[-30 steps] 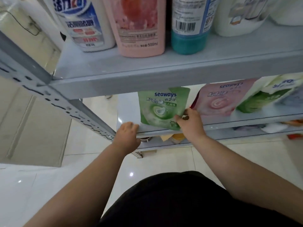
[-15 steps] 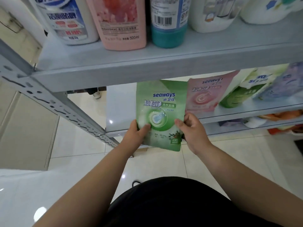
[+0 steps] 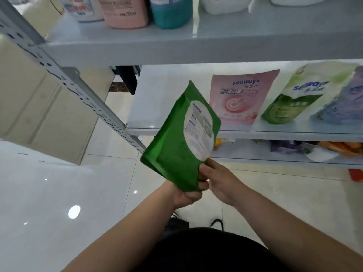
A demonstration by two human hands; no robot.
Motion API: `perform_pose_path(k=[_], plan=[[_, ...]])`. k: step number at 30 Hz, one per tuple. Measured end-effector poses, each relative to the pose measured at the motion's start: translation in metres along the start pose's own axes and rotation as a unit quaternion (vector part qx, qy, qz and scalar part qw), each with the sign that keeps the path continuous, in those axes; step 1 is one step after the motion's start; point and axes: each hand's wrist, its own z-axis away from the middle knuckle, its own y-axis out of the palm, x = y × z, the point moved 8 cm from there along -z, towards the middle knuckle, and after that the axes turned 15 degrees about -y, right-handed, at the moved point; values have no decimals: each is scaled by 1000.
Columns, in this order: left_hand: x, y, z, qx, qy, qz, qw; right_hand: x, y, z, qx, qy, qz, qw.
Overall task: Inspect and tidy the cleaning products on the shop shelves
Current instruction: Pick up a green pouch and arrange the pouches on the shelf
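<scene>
I hold a green Seaways detergent pouch (image 3: 176,142) in front of the middle shelf (image 3: 255,132), tilted, its back label facing me. My left hand (image 3: 185,196) grips the pouch's bottom edge from below. My right hand (image 3: 218,182) pinches its lower right corner. On the middle shelf stand a pink Seaways pouch (image 3: 241,97), a white-and-green pouch (image 3: 290,99) and a pale purple pouch (image 3: 341,103), leaning back.
The top shelf (image 3: 196,50) carries a pink bottle (image 3: 123,14), a teal bottle (image 3: 170,14) and white bottles. A perforated grey upright (image 3: 64,75) slants down at the left. A lower shelf (image 3: 294,152) holds orange and purple packs. Glossy tiled floor lies below.
The green pouch has come off the middle shelf toward me and been turned from its front to its back label. Both hands moved down to its lower end.
</scene>
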Motion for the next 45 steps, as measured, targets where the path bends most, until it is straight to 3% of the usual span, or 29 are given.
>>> perform_pose_path(k=[6, 10, 12, 15, 18, 22, 25, 30, 33, 36, 37, 40, 45], plan=[[20, -36, 36, -111, 80, -90, 987, -4, 3, 22, -9, -69, -58, 996], [3, -53, 83, -137, 120, -31, 983, 14, -13, 28, -31, -101, -21, 994], [-5, -52, 99, -170, 127, -121, 970, 24, -15, 33, -34, -127, 52, 990], [-13, -36, 110, -210, 172, -279, 921, 32, -3, 45, -27, -157, 117, 980], [-14, -34, 122, -222, 232, -280, 905, 34, 16, 57, -17, -175, 123, 977], [-10, -53, 139, -214, 244, -317, 891, 28, 38, 68, -22, -173, 151, 973], [-8, -74, 150, -197, 241, -279, 908, 20, 58, 68, -60, -176, 196, 963], [-6, -103, 167, -256, 211, -208, 920, 1, 101, 80, -70, -105, 42, 991], [12, -96, 162, -183, 160, -117, 963, -1, 117, 91, -42, -110, -30, 993], [50, -75, 151, -65, 48, -24, 996, -30, 123, 95, -24, -76, 75, 994], [62, -69, 149, -40, 15, -8, 999, -44, 130, 97, -10, -58, 60, 997], [76, -70, 150, -28, -11, -61, 998, -64, 142, 101, -35, -84, -62, 994], [42, -92, 171, -33, 45, -112, 992, -53, 117, 109, -173, -164, -9, 971]])
